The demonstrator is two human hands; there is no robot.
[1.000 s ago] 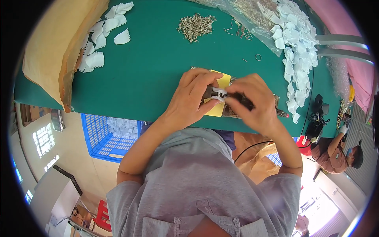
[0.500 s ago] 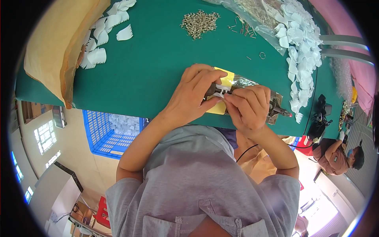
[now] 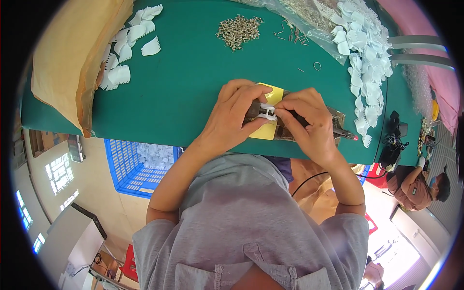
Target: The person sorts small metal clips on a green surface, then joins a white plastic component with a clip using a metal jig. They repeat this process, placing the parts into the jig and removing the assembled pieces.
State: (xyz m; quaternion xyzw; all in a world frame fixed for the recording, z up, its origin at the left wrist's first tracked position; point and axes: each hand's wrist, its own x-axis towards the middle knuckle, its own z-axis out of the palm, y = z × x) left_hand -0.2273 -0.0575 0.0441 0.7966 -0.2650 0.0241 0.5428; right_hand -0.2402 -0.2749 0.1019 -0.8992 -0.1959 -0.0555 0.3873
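In front of my body, my left hand (image 3: 236, 110) pinches a small white claw hair clip (image 3: 267, 112) between thumb and fingers. The clip's joint faces right, over a dark bench fixture (image 3: 286, 133) banded with yellow tape (image 3: 274, 94). My right hand (image 3: 309, 123) is closed, its thumb and index fingertips pressed together close to the clip's right side; anything between them is too small to make out. A red-tipped metal rod (image 3: 349, 135) of the fixture sticks out to the right of my right hand.
On the green table (image 3: 164, 96) lie a pile of small metal springs (image 3: 239, 32), loose pins (image 3: 297, 36), a metal ring (image 3: 317, 66) and toothed white clip halves (image 3: 369, 72). A tan bag (image 3: 72, 63) stands left. Below sits a blue basket (image 3: 133, 176). A co-worker (image 3: 418, 188) is far right.
My right hand has drawn slightly right, leaving the clip's joint more exposed. The clip has shifted a little left in my left hand, which otherwise stays in place.
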